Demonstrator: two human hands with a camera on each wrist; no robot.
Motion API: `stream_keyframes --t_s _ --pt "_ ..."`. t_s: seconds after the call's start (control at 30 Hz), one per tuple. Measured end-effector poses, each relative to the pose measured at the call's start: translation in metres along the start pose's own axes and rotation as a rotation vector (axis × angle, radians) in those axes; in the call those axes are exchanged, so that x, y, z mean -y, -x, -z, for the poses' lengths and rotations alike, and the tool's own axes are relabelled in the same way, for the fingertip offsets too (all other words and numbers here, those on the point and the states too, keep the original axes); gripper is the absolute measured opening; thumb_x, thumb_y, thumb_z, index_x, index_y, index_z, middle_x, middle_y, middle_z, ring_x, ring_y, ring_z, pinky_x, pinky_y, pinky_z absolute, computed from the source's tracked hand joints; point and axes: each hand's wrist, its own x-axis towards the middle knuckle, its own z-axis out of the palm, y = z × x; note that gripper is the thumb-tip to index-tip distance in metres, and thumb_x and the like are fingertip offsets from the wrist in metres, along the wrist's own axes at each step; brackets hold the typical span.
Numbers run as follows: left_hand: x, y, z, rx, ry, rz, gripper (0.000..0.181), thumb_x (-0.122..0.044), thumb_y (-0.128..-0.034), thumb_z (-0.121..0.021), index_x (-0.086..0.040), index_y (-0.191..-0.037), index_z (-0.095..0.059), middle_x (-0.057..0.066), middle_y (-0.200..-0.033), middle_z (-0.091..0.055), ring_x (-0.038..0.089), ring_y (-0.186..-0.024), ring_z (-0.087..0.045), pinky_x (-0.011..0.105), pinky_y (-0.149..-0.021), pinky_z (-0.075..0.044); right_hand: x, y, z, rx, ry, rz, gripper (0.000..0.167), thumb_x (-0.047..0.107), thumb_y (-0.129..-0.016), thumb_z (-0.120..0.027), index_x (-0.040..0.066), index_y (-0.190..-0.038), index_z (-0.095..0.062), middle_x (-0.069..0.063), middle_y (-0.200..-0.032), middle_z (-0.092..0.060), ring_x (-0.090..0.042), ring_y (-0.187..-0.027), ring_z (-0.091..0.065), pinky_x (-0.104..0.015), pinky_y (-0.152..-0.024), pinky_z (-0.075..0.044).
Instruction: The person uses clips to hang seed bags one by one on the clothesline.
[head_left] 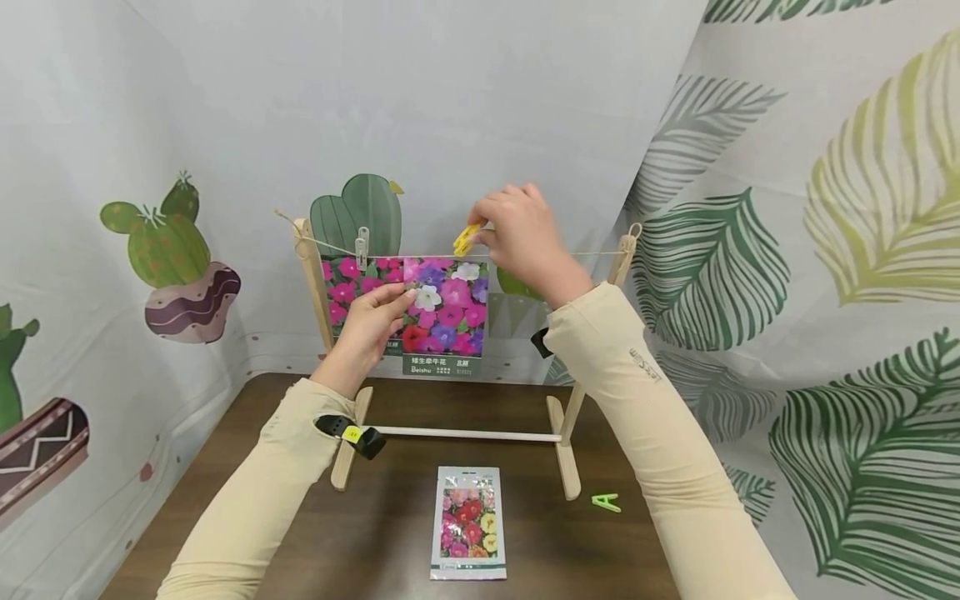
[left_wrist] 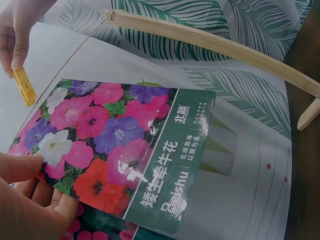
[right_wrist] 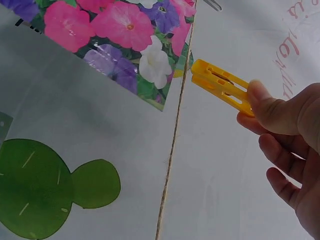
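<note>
Between thumb and fingers, my left hand [head_left: 369, 333] pinches the left edge of a seed packet [head_left: 447, 317] printed with pink, white, purple and red flowers. The packet's top edge lies along the twine [head_left: 555, 253]. My right hand [head_left: 522, 237] pinches a yellow clothespin [head_left: 465, 240] just above that top edge. In the right wrist view the clothespin's tip [right_wrist: 199, 70] is close beside the twine; whether it touches cannot be told. Partly behind the left hand hangs another packet [head_left: 345, 287] with pink flowers, held to the twine by a pale grey clothespin [head_left: 362, 247].
The twine runs between two posts of a wooden stand [head_left: 566, 450] with a white crossbar [head_left: 465, 434]. On the brown table [head_left: 285, 483] in front lie a third seed packet [head_left: 469, 523] and a green clothespin [head_left: 606, 502]. A printed curtain [head_left: 525, 100] hangs behind.
</note>
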Motion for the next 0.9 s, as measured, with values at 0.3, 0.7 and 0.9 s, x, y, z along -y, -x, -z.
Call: stream_keyframes --t_s 0.3,0.7,0.9 --pt "0.0 -0.001 -0.001 -0.013 0.004 -0.003 0.048 -0.019 -0.0945 -0.063 -0.003 -0.137 -0.049 0.01 -0.138 -0.044 0.022 -0.131 -0.042 0.036 -0.109 -0.034 0.006 -0.008 0.0 0.043 0.012 0.014 0.013 0.016 -0.087 -0.072 0.009 -0.098 -0.072 -0.003 -0.097 -0.071 -0.022 -0.093 -0.058 -0.038 -0.09 -0.034" --pt "0.0 -0.003 -0.002 -0.022 0.009 -0.008 0.048 -0.019 -0.0942 -0.063 -0.003 -0.137 -0.05 0.01 -0.137 -0.046 0.021 -0.13 -0.043 0.036 -0.109 -0.034 0.006 -0.015 -0.007 0.12 -0.013 -0.016 0.011 0.019 -0.088 -0.072 0.01 -0.093 -0.073 -0.001 -0.09 -0.07 -0.021 -0.087 -0.054 -0.037 -0.088 -0.031" --pt "0.0 -0.002 -0.002 -0.023 0.011 -0.007 0.047 -0.018 -0.0944 -0.063 -0.003 -0.137 -0.05 0.01 -0.136 -0.046 0.021 -0.13 -0.043 0.036 -0.108 -0.034 0.008 -0.017 -0.013 0.153 -0.012 -0.022 0.01 0.022 -0.088 -0.071 0.012 -0.093 -0.073 0.001 -0.09 -0.07 -0.019 -0.086 -0.054 -0.037 -0.089 -0.031"
